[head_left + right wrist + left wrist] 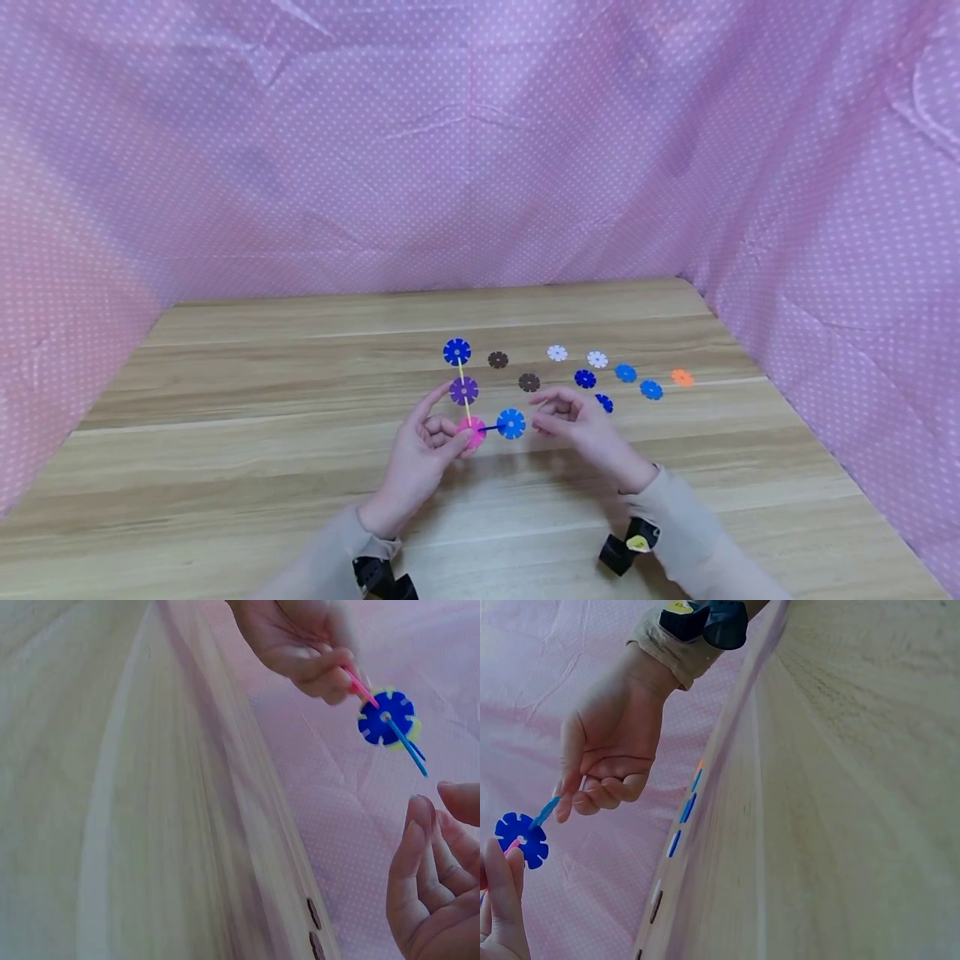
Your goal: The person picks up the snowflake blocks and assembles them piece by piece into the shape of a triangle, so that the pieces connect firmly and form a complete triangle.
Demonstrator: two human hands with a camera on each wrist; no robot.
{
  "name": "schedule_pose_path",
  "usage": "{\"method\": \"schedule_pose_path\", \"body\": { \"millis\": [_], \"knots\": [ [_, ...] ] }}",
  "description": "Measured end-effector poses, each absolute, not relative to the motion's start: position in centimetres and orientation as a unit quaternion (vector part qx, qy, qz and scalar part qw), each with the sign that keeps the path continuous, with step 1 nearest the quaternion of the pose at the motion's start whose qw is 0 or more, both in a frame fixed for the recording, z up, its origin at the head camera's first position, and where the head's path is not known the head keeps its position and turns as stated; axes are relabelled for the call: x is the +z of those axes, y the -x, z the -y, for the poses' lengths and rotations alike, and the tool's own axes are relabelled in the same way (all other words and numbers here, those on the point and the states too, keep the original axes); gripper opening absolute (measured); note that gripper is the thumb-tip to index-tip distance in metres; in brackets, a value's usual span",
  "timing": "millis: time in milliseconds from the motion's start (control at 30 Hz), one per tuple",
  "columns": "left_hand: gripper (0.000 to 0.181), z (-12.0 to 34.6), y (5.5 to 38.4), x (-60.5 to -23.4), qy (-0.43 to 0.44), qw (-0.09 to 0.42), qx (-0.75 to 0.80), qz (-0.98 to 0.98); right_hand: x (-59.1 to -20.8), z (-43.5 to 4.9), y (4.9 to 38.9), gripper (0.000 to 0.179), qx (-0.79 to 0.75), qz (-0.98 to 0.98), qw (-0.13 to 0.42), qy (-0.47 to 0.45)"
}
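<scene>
My left hand (423, 442) pinches a pink notched disc (474, 435) between thumb and fingers. This disc belongs to a chain of slotted plastic discs held above the table. Upward from it run an edge-on yellow disc, a purple disc (463, 391), another yellow one and a dark blue disc (457, 352). To its right, a dark blue connecting disc (532, 851), seen edge-on from the head, joins a light blue disc (512, 424). My right hand (573, 423) hovers just right of the light blue disc, fingers loosely bent, with nothing between them in the right wrist view (435, 877).
Loose discs lie flat beyond my right hand: two brown discs (528, 382), two white discs (557, 353), dark blue discs (585, 379), light blue discs (626, 373) and an orange disc (682, 378). Pink dotted cloth (465, 167) surrounds the wooden table (225, 375).
</scene>
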State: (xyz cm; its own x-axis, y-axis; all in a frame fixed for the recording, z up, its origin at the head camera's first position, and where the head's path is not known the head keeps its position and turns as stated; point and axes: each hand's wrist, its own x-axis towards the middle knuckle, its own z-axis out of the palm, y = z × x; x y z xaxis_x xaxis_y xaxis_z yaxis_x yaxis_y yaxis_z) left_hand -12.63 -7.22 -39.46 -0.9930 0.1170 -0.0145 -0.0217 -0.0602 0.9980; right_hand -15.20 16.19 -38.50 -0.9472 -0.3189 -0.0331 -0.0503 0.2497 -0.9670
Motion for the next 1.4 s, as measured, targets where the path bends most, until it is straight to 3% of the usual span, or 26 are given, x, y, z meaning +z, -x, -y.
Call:
{"method": "schedule_pose_path", "body": {
  "millis": [500,800,1200,1400],
  "knots": [
    [0.073,7.4,12.4,-39.7,-0.042,0.045,0.729,-0.681,-38.0,-22.7,18.5,0.038,-0.491,-0.868,0.063,0.025],
    [0.073,7.4,12.3,-39.9,-0.034,0.051,0.741,-0.668,-39.3,-24.6,19.7,0.031,-0.431,-0.900,0.050,0.048],
    [0.074,7.4,12.1,-39.8,-0.026,0.055,0.746,-0.663,-40.0,-24.9,20.8,0.039,-0.367,-0.923,0.102,0.058],
    [0.074,7.4,12.2,-39.9,-0.019,0.061,0.747,-0.662,-40.1,-24.6,21.1,0.033,-0.329,-0.937,0.103,0.061]
  ]
}}
